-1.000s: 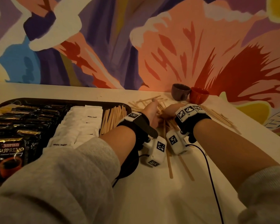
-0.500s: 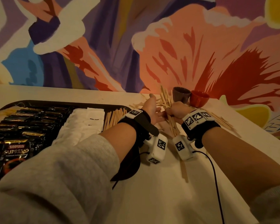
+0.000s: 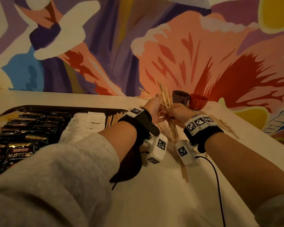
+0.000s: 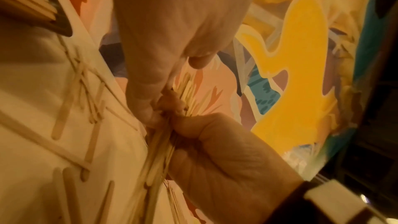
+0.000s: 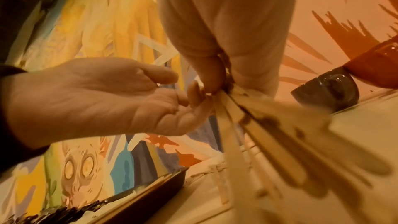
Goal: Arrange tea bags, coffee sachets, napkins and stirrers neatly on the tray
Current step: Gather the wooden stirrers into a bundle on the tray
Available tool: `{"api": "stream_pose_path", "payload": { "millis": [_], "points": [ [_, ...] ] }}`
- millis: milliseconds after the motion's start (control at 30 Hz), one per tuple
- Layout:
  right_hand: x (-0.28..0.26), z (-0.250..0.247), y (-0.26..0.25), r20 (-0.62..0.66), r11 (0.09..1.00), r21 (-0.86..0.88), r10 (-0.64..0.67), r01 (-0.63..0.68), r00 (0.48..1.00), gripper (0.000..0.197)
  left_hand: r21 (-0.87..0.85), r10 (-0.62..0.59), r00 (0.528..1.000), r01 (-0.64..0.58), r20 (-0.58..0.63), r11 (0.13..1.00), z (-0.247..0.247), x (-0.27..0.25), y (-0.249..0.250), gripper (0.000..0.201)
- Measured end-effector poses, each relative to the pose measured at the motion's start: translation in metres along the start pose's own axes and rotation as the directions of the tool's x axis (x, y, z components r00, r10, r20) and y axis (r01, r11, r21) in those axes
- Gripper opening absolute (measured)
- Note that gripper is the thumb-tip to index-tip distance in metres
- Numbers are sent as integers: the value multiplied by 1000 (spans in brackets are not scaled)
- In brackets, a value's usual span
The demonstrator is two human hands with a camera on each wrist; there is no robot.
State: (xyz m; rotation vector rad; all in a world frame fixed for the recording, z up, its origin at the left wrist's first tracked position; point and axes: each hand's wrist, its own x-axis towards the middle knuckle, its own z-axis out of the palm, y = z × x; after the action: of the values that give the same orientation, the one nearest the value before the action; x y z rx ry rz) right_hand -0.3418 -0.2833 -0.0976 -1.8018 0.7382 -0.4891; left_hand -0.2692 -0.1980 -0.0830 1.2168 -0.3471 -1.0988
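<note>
My right hand [image 3: 173, 112] grips a bundle of wooden stirrers [image 3: 166, 102] and holds it nearly upright above the table. My left hand [image 3: 156, 104] is flat beside it, its straight fingers [image 4: 150, 106] pressing against the bundle [image 4: 159, 144]. In the right wrist view the left palm [image 5: 120, 94] faces up and the sticks [image 5: 258, 122] fan out below my right hand [image 5: 226, 67]. The dark tray [image 3: 56, 107] lies at the left with black coffee sachets [image 3: 23, 128], white sugar sachets [image 3: 92, 123] and a row of stirrers [image 3: 113, 118].
A purple cup [image 3: 179, 97] and a red cup [image 3: 197, 101] stand by the wall behind my hands. Loose stirrers [image 3: 223, 125] lie scattered on the white table to the right, and one stirrer [image 3: 184, 171] lies below my wrists. A black cable [image 3: 218, 185] trails from my right wrist.
Both hands have risen from the table with the gathered stirrers. The bundle has swung from lying flat to standing nearly upright between my hands.
</note>
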Motion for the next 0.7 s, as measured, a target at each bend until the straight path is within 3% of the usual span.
{"api": "stream_pose_path", "payload": {
  "millis": [133,333,467,600,700],
  "points": [
    [-12,6,-15,-27,995,63,-70,72,997,37,207,140,990,-141,17,968,0,-6,10,52],
    [-21,13,-34,-72,988,66,-132,137,989,35,251,244,960,-272,135,929,-2,-14,23,59],
    [-31,23,-49,-62,986,35,-162,164,985,36,325,361,914,-404,185,855,-4,-24,34,39],
    [-39,35,-65,-113,981,6,-190,192,975,19,365,471,861,-507,189,781,-7,-39,44,46],
    [-46,46,-76,-96,975,11,-220,222,971,27,397,557,815,-570,161,719,-12,-48,50,35]
  ]
}}
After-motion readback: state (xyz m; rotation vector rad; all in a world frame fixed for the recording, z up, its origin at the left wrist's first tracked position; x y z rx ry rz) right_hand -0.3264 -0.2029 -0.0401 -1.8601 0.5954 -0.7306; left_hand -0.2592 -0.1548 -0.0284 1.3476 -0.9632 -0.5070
